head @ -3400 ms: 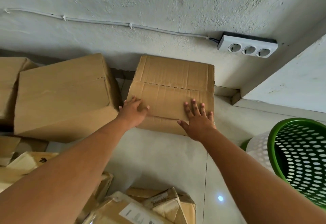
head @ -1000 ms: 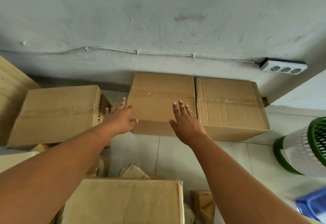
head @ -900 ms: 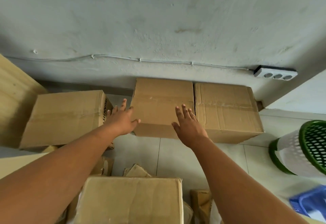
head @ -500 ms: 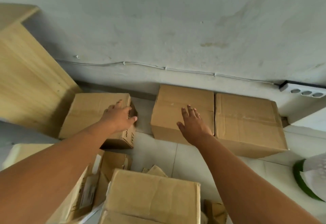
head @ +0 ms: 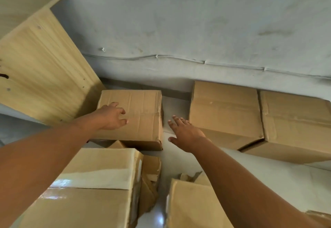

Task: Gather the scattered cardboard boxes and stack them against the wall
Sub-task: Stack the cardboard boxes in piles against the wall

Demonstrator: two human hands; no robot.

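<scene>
Since a moment ago the left hand [head: 111, 116] has slid further across the brown rectangular cardboard box [head: 143, 116], fingers loosely curled; the right hand [head: 186, 134], beside it, hangs released.

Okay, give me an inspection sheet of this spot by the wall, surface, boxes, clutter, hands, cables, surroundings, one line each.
Surface: pale tiled floor, bare strip between the boxes.
Job's things: two cardboard boxes side by side at the wall; a third box to their left, a gap between.
Clutter: taped box and torn cardboard in the foreground.
Hands: left hand rests on the third box, fingers loosely curled; right hand open over the gap, no grip.
Cables: thin white cable clipped along the wall.
Surroundings: grey plaster wall; wooden cabinet at left.
</scene>
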